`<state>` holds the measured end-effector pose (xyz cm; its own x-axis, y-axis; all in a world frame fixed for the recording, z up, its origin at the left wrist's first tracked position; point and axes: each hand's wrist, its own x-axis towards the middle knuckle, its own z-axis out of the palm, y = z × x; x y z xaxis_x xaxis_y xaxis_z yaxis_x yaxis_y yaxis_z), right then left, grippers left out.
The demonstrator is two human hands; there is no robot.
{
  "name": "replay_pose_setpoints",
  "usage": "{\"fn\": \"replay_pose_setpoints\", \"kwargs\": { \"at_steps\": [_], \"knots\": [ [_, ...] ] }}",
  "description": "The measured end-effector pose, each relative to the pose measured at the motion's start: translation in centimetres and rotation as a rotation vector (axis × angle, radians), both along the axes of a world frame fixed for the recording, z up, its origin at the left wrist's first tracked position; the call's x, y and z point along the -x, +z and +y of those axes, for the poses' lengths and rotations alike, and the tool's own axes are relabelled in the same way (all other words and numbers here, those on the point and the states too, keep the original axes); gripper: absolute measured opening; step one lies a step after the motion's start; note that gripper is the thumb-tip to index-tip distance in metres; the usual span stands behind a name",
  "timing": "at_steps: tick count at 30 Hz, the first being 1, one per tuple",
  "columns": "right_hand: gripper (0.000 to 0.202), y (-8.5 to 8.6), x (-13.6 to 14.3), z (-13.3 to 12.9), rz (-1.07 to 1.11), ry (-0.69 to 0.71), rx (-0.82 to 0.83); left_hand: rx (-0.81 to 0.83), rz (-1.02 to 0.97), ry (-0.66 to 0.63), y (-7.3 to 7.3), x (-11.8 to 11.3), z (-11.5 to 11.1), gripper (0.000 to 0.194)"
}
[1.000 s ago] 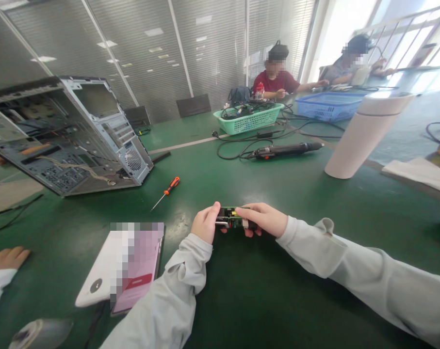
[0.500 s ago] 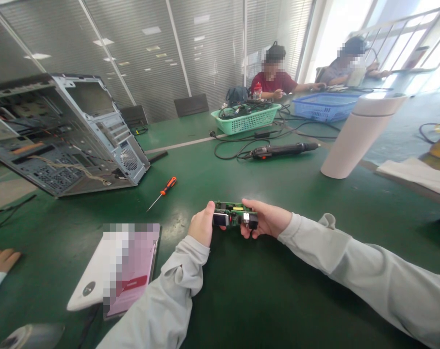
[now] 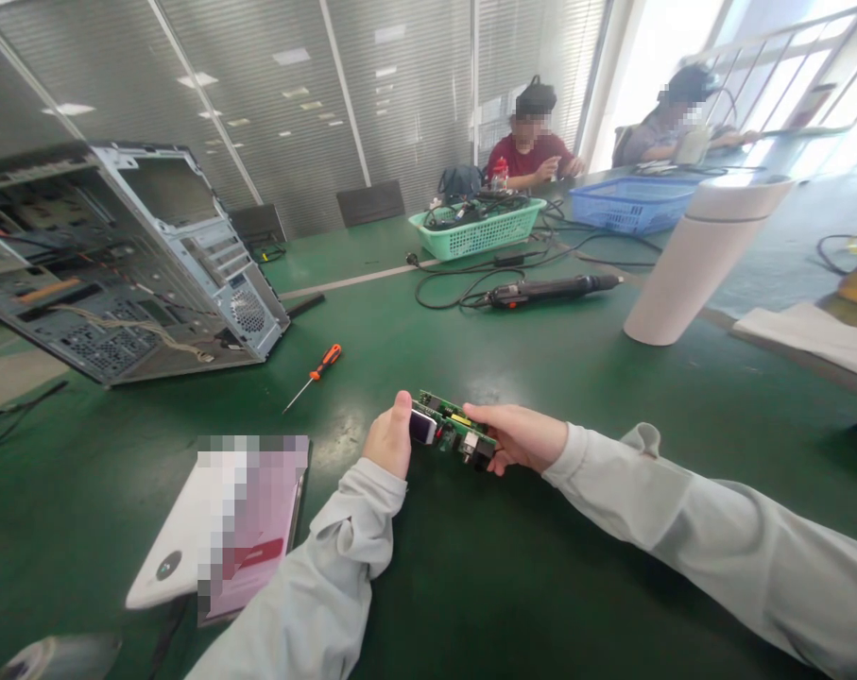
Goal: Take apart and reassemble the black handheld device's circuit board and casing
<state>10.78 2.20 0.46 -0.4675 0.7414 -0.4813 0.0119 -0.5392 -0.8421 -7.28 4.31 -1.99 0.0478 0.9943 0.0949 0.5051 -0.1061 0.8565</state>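
Observation:
Between my two hands, above the green table, is a small green circuit board (image 3: 451, 425) with a little dark display at its left end and metal and black connectors at its right. My left hand (image 3: 389, 436) grips the display end, thumb on top. With thumb and fingers closed, my right hand (image 3: 517, 436) holds the opposite end. The board slants down to the right. Left of it on the table lies an orange-and-black screwdriver (image 3: 323, 366).
An open computer case (image 3: 248, 312) stands at left. A black electric screwdriver (image 3: 541, 291), pale tumbler (image 3: 697, 264), green basket (image 3: 481, 236) of cables and blue basket (image 3: 630, 212) are farther back. A white device (image 3: 179, 538) lies near left. Two people sit across the table.
The circuit board has tilted, its right end lower, and my right hand has shifted its grip. Another person's hand at the left edge has gone out of view.

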Motion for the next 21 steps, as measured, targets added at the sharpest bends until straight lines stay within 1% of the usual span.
{"fn": "replay_pose_setpoints", "kwargs": {
  "at_steps": [2, 5, 9, 14, 18, 21],
  "knots": [
    [0.039, 0.1, 0.1, -0.1, -0.034, 0.007, 0.008, 0.0, 0.019, -0.019, 0.1, -0.1, -0.2, 0.071],
    [0.045, 0.6, 0.3, -0.4, -0.107, 0.03, 0.011, -0.034, 0.052, -0.085, 0.4, -0.2, -0.6, 0.072],
    [0.048, 1.2, 0.6, -0.8, -0.165, 0.048, -0.03, -0.054, 0.074, -0.137, 0.5, -0.4, -1.0, 0.076],
    [0.059, 1.5, 0.3, -0.7, -0.006, 0.112, -0.001, -0.035, 0.024, -0.255, 0.9, -0.6, -1.0, 0.081],
    [0.06, 1.2, -0.5, -0.2, 0.156, 0.058, 0.057, -0.01, -0.026, -0.246, 1.2, -0.7, -1.1, 0.08],
    [0.062, 0.8, -1.0, -0.1, 0.284, 0.018, 0.115, 0.004, -0.04, -0.242, 1.1, -0.7, -1.0, 0.077]
  ]
}}
